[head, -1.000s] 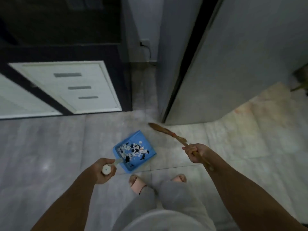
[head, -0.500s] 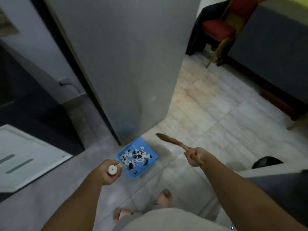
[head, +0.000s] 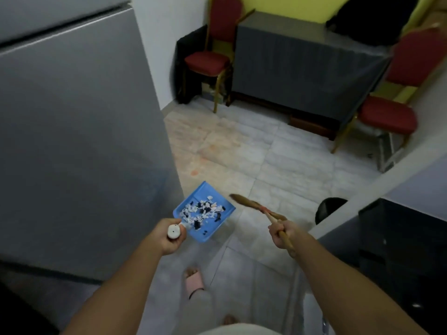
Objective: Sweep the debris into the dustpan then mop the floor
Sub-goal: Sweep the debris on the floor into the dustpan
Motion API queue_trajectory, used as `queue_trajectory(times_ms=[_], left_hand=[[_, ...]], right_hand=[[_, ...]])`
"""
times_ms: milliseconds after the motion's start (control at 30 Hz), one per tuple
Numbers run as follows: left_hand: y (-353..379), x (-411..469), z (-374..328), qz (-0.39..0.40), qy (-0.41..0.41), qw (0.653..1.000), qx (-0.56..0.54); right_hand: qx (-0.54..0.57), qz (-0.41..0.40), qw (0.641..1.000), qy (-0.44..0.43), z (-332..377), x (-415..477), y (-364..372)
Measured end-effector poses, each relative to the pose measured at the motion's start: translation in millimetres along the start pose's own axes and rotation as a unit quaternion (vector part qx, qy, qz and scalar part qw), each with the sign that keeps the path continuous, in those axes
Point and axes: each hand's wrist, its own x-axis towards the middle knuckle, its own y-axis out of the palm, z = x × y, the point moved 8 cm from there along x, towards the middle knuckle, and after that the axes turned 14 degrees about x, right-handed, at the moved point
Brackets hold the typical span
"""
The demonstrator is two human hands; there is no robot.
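Note:
My left hand [head: 169,235] grips the white handle of a blue dustpan [head: 203,193], held level above the floor. White and black paper debris [head: 203,212] fills the pan. My right hand [head: 283,234] holds the wooden stick of a small brown broom [head: 246,203], whose bristles point left, just right of the dustpan and off the floor. No mop is in view.
A tall grey fridge [head: 79,141] stands close on the left. A grey-draped table [head: 302,76] with red chairs [head: 212,59] fills the far side. A dark counter [head: 399,250] and a black round bin [head: 330,209] are on the right. My slippered foot [head: 193,281] stands on the tiled floor.
The view has swung right, from the cabinet and fridge side to the room with table and chairs. Both hands still carry the filled dustpan and broom, lifted off the floor.

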Motion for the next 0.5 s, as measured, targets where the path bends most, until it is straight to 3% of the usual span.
queue_trajectory(times_ms=[300, 500], left_hand=[[125, 74, -141, 0.062, 0.000, 0.980, 0.189], [214, 117, -193, 0.105, -0.023, 0.951, 0.288]], right_hand=[[0.092, -0.033, 0.992, -0.082, 88, 25, 32], [0.109, -0.056, 0.985, -0.123, 122, 35, 41]])
